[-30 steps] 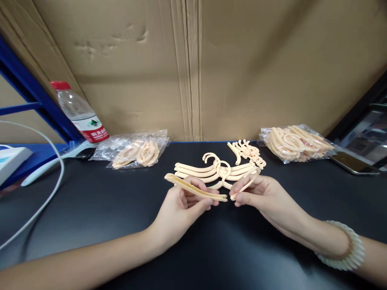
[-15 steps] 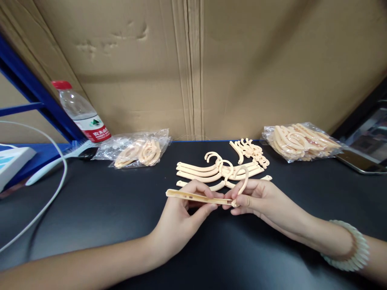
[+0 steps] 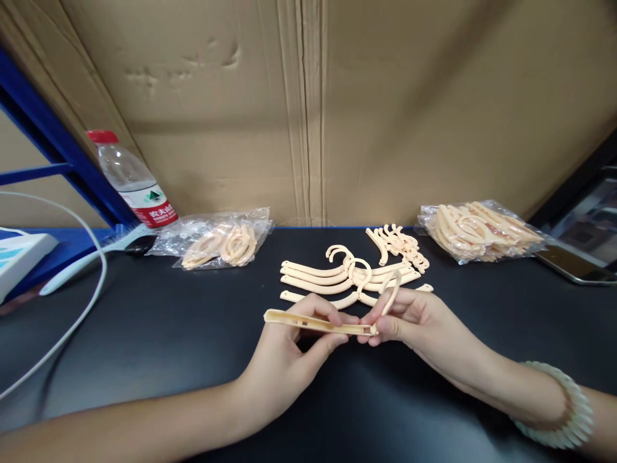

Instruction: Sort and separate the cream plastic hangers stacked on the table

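Note:
Between thumb and fingers, my left hand grips a beige plastic hanger arm, its hollow side facing me. My right hand pinches the base of a beige hanger hook against the right end of that arm. Whether the two pieces are locked together I cannot tell. Just beyond my hands lie several beige hangers with hooks and paired arms, stacked in rows. To their right is a heap of loose hooks and arm pieces.
A clear bag of beige parts lies at the back left beside a red-capped water bottle. Another filled bag sits at the back right, near a phone. A white cable loops along the left; cardboard stands behind.
The hook has tilted slightly to the right in my right hand, and its base sits closer against the arm's end. My left hand has hardly moved.

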The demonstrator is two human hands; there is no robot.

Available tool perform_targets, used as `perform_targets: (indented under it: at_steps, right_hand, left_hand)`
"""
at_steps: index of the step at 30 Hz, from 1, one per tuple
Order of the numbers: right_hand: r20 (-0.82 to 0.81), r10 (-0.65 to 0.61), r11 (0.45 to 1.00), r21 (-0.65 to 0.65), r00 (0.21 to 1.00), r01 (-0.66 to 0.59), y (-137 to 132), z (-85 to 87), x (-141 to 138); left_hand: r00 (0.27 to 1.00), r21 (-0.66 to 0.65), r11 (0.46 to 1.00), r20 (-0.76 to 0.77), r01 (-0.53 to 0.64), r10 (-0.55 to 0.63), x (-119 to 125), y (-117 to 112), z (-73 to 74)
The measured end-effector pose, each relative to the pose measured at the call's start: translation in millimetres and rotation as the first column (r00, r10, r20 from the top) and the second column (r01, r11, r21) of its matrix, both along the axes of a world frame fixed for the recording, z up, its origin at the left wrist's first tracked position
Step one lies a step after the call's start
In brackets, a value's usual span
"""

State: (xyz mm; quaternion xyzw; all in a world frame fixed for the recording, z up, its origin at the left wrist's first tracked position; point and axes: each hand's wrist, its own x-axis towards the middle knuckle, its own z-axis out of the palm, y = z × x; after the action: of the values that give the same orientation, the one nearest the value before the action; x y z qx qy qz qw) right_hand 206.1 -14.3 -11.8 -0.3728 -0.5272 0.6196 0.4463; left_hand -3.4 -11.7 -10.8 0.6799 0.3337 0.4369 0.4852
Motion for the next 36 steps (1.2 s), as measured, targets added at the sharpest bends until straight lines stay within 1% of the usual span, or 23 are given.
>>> perform_targets:
  at_steps: [4, 10, 12, 14, 16, 19, 21, 23, 25, 28, 29, 31, 33, 34, 35, 36]
  right_hand:
    - [0.037, -0.018, 1.000, 0.021, 0.999, 0.017, -1, 0.3, -2]
    - [-0.014, -0.046, 0.996, 0.074, 0.999, 0.046, -3, 0.2, -5]
    - [-0.029, -0.041, 0.996, 0.072, 0.999, 0.043, -3, -0.8, -6]
    - [-0.037, -0.038, 0.998, 0.053, 0.999, 0.040, -4, -2.1, -6]
    - [-0.020, -0.043, 0.998, 0.048, 0.999, 0.044, -4, -2.4, -6]
    - [0.051, -0.068, 0.993, 0.098, 0.996, 0.063, -5, 0.4, -6]
    - [0.091, -0.092, 0.988, 0.135, 0.992, 0.079, -5, 3.6, -6]
    - [0.093, -0.098, 0.988, 0.131, 0.991, 0.086, -5, 6.3, -6]
    - [0.072, -0.076, 0.993, 0.094, 0.995, 0.069, -5, 7.6, -7]
    - [0.036, -0.034, 0.998, 0.045, 0.999, 0.032, -7, 6.9, -9]
    - [0.025, -0.033, 0.999, 0.038, 0.999, 0.032, -8, 6.4, -9]
    - [0.024, -0.035, 0.999, 0.034, 0.999, 0.034, -9, 6.1, -9]
    - [0.052, -0.050, 0.996, 0.072, 0.997, 0.046, -6, 7.8, -5]
    - [0.076, -0.075, 0.991, 0.116, 0.994, 0.066, -2, 9.6, -1]
    - [0.111, -0.117, 0.979, 0.178, 0.987, 0.096, 4, 12.0, 5]
    - [0.155, -0.175, 0.956, 0.262, 0.972, 0.131, 13, 14.7, 12]
  left_hand:
    - [1.000, 0.035, 0.999, -0.014, 0.003, -0.002, 0, -2, 1.5]
    - [0.999, 0.067, 0.998, -0.043, 0.012, -0.009, -1, -4, 2.3]
    - [0.999, 0.062, 0.998, -0.046, 0.006, -0.003, 1, -3, 2.6]
    - [1.000, 0.011, 1.000, -0.004, -0.007, 0.007, 2, -2, 2.8]
    - [0.998, -0.076, 0.997, 0.064, -0.012, 0.017, 4, 0, 2.9]
    - [0.990, -0.184, 0.982, 0.129, -0.026, 0.051, 6, 4, 2.8]
    - [0.987, -0.214, 0.975, 0.134, -0.060, 0.090, 6, 6, 2.9]
    - [0.986, -0.229, 0.969, 0.118, -0.090, 0.119, 7, 7, 2.9]
    - [0.991, -0.257, 0.965, 0.098, -0.058, 0.085, 7, 7, 2.7]
    - [0.997, -0.300, 0.951, 0.047, 0.075, -0.064, 7, 6, 1.8]
    - [0.994, -0.295, 0.950, 0.012, 0.104, -0.105, 6, 6, 1.5]
    - [0.989, -0.267, 0.956, -0.048, 0.124, -0.142, 6, 7, 1.1]
    - [0.990, -0.247, 0.962, -0.050, 0.113, -0.129, 5, 9, 1.3]
    - [0.993, -0.253, 0.962, -0.032, 0.103, -0.115, 5, 9, 1.8]
    - [0.995, -0.265, 0.960, -0.014, 0.094, -0.101, 5, 10, 2.6]
    - [0.996, -0.281, 0.956, 0.002, 0.082, -0.084, 5, 11, 3.6]
